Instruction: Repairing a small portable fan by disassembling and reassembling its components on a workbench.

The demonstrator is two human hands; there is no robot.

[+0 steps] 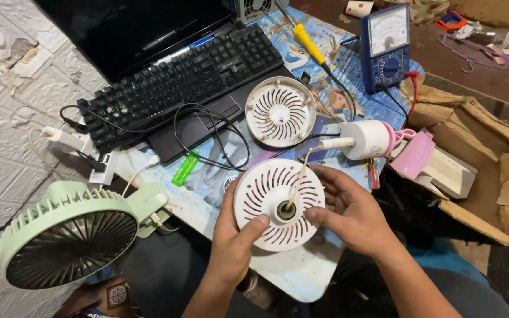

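Left hand [235,235] and right hand [349,206] both grip the slotted white fan cover [278,203], held over the surface [301,274] edge. Already separated, its matching half [280,111] lies beyond that cover, the wired motor housing [367,139] just right.

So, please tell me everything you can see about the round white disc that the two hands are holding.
The white disc looks like plastic: round, with curved slots radiating around a dark central hole. A thin cream cable runs up from that hole toward a white cylindrical part. The disc is tilted toward the camera, above the table edge. The left hand grips its lower left rim, the right hand its right side.
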